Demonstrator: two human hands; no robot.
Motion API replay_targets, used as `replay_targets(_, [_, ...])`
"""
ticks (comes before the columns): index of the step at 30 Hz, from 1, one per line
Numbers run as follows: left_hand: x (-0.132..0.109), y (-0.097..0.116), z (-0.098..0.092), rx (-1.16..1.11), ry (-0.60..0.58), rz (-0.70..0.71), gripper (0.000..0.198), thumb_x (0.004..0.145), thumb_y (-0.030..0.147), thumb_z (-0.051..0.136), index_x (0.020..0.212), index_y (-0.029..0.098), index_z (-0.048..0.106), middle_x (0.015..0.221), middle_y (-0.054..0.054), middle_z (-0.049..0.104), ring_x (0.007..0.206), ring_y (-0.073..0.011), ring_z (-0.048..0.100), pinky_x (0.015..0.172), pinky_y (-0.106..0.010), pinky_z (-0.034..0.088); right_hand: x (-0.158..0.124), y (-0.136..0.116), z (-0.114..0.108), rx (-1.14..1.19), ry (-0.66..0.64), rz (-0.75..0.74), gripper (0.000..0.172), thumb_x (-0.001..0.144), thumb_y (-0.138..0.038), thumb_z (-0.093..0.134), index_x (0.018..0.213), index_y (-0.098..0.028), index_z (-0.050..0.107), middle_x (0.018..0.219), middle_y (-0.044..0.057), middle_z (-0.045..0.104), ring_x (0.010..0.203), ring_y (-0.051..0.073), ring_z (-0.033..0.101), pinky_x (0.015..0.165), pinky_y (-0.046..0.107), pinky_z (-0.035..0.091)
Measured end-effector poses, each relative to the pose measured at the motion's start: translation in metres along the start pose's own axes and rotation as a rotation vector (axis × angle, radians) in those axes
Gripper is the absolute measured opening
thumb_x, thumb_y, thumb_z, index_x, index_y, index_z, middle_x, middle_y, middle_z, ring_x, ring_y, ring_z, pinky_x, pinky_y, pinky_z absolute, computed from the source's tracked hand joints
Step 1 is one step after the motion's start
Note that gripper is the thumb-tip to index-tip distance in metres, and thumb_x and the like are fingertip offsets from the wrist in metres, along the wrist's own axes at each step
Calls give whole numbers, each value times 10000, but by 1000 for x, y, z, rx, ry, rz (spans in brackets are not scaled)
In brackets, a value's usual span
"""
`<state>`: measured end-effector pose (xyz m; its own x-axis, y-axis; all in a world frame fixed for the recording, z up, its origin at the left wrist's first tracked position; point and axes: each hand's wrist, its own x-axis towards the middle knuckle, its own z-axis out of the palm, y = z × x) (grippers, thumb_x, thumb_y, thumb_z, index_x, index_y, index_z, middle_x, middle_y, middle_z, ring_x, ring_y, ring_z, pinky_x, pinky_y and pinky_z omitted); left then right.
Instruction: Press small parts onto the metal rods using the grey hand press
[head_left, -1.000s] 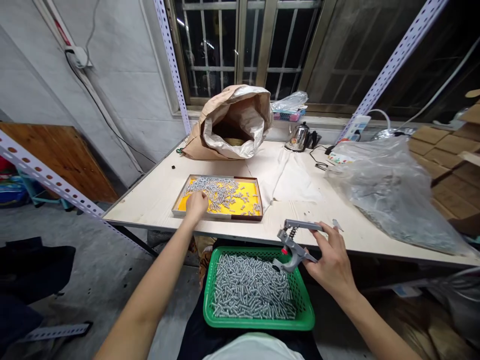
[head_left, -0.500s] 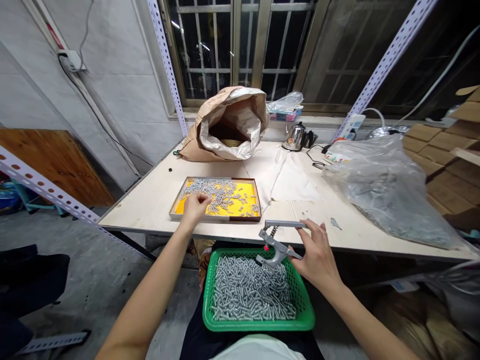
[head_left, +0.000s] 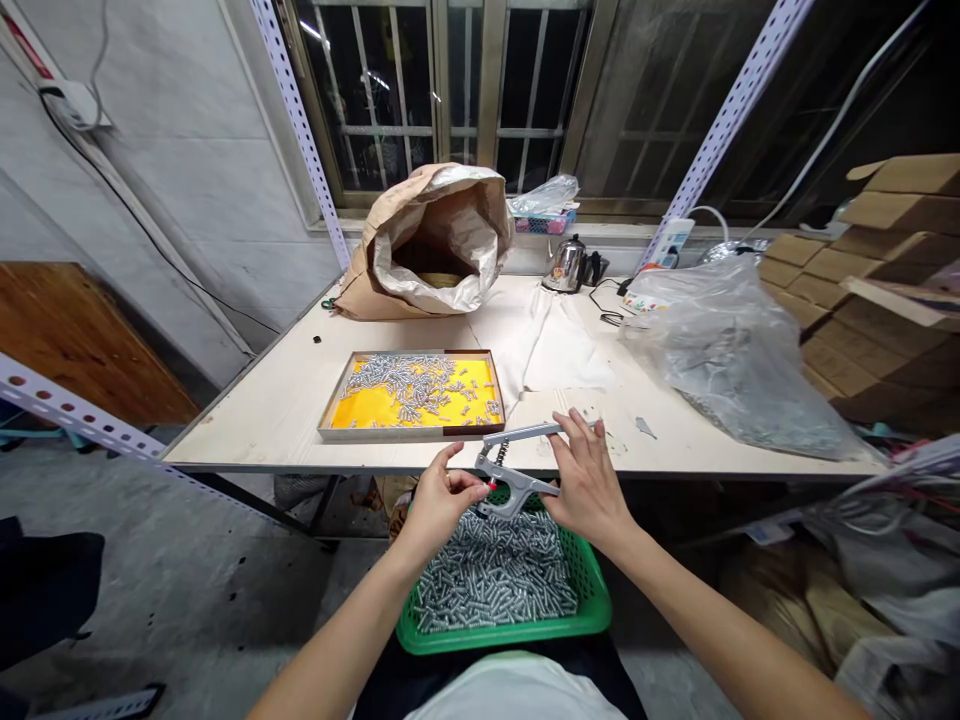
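My right hand (head_left: pixel 589 480) grips a grey metal hand press plier (head_left: pixel 517 490) by its two handles, which stand apart with a spring between them. At the tool's jaw, beside its red tip, my left hand (head_left: pixel 442 500) pinches with thumb and index finger; what lies between them is too small to make out. Below both hands, on my lap, rests a green plastic basket (head_left: pixel 510 640) full of silvery screw-like pieces (head_left: pixel 495 580). Beyond my left hand, a shallow tray (head_left: pixel 397 434) with a yellow bottom holds many small metal parts (head_left: pixel 412 385).
A large open paper sack (head_left: pixel 420 250) lies at the back of the table (head_left: pixel 247 420). Behind stands a metal kettle (head_left: pixel 566 265). To the right are a filled clear plastic bag (head_left: pixel 735 350) and stacked cardboard boxes (head_left: pixel 892 300). Perforated metal posts (head_left: pixel 300 130) flank the table.
My left hand has moved from the parts in the tray back to the plier's jaw. My right hand still holds the plier, and the camera view has shifted slightly.
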<state>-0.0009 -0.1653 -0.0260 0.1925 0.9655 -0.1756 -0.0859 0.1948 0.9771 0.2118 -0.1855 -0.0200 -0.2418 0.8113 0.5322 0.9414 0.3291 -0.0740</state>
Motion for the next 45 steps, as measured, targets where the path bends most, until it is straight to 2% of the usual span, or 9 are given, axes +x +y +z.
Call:
replay_targets(4, [-5,1,2,124,-16,25,810,640,238,733,1339,120,342,642,28,643,611,-147,585,622,-264,399,-1,-3,0,8,-3,15,617,628,-232,623,1205,-87,459,1399,191,374,1387,328,186,1147,556,128])
replay_targets(9, [-12,5,2,353,-111,72,803,691,169,661,1403,137,291,701,3,675,700,-178,618,713,-293,431,-4,-7,1,10,11,26,615,606,-221,606,1186,-77,461,1415,206,353,1389,332,177,1143,562,122])
replay_targets(14, [-14,8,1,473,-130,80,816,709,176,643,1427,124,259,742,-18,692,767,-205,639,774,-316,436,-4,-9,3,-13,35,22,615,612,-225,590,1195,-75,461,1414,207,362,1385,328,192,1143,563,92])
replay_targets(21, [-19,14,4,596,-159,107,829,721,160,615,1447,114,218,741,-6,696,766,-198,637,815,-320,431,-3,-9,3,-62,-3,8,636,597,-243,601,1194,-67,471,1445,201,333,1384,320,197,1147,564,32])
replay_targets(33, [-22,13,8,586,-184,72,873,707,129,613,1463,85,178,754,-16,703,776,-191,634,832,-308,423,-9,-5,1,-104,-20,-22,606,612,-294,589,1171,-85,487,1459,200,315,1372,323,220,1127,596,7])
replay_targets(39, [-19,8,8,337,-185,-41,949,675,162,671,1459,51,146,752,-35,687,778,-201,631,778,-306,424,-6,-4,-2,-120,12,-8,545,632,-319,577,1128,-106,503,1430,204,359,1344,323,270,1125,589,38])
replay_targets(45, [-23,8,4,317,-191,15,922,700,181,665,1464,105,154,773,-24,685,800,-192,629,799,-309,411,-3,-6,-6,-139,-4,7,543,623,-377,608,1085,-103,529,1384,207,414,1304,327,321,1130,577,35])
